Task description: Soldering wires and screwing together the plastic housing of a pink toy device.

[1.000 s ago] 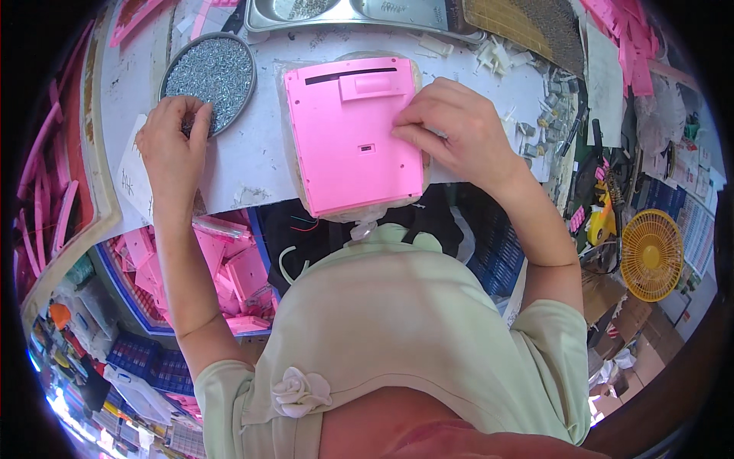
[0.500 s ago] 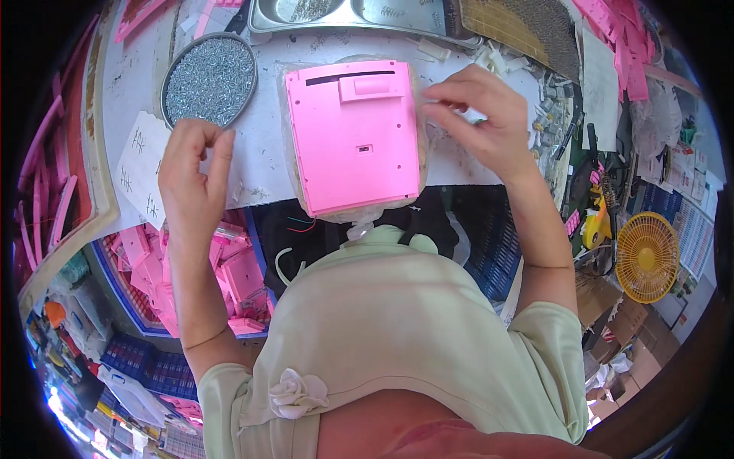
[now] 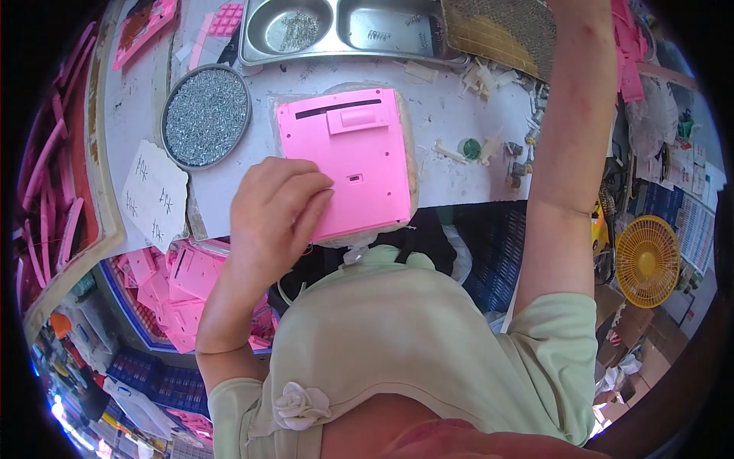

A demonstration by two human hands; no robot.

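A pink plastic casing (image 3: 367,157), with a long dark slot near its far edge and a small rectangular opening at its middle, lies on a plastic-wrapped pad (image 3: 413,164) at the table's near edge. Over the casing's left side is my left hand (image 3: 275,210), its fingers bent and thumb and fingertips drawn together close to the surface. Whatever they may pinch is hidden. My right forearm stretches far forward at the upper right, and the right hand lies beyond the top of the picture.
Left of the casing stands a round dish of small screws (image 3: 206,115). A steel tray (image 3: 359,57) with small metal parts sits at the back, beside a brown board (image 3: 497,34). Pink parts fill a blue crate (image 3: 141,329) below left. A yellow fan (image 3: 647,262) stands right.
My left hand has moved from beside the screw dish rightward onto the casing. My right hand has left the casing's right side, reaching forward out of view. The view has shifted slightly.
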